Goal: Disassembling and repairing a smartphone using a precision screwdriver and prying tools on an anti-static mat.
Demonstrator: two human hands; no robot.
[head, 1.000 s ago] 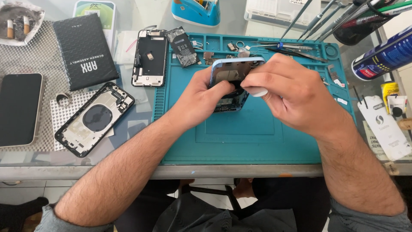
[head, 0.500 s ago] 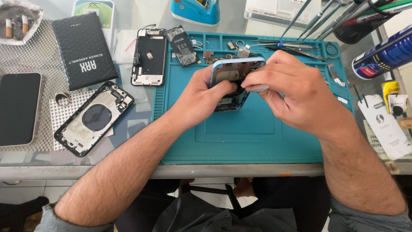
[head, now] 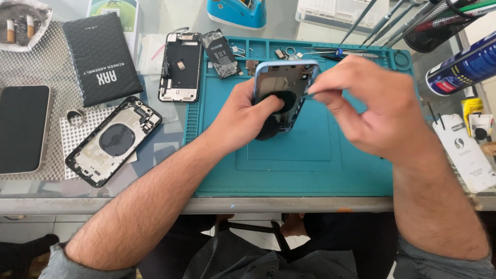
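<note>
Glass-topped, the desk [head: 155, 15] carries a teal work mat [head: 320, 165] whose far-edge trays hold small screws and parts too tiny to tell apart. Over the mat's middle, the left hand [head: 243, 116] grips a blue phone housing [head: 283, 88] tilted upright, thumb on its dark round coil. The right hand [head: 372, 103] pinches a thin tool at the housing's right edge; its tip is hard to see. Bare mat lies toward the near edge. At the far right corner a dark cup of tools [head: 439, 26] is cut off.

Bare forearms reaching in from below, left hand [head: 243, 116] cupped with thumb pressed forward, right hand [head: 369, 103] raised, fingertips [head: 316, 89] pinched together.
</note>
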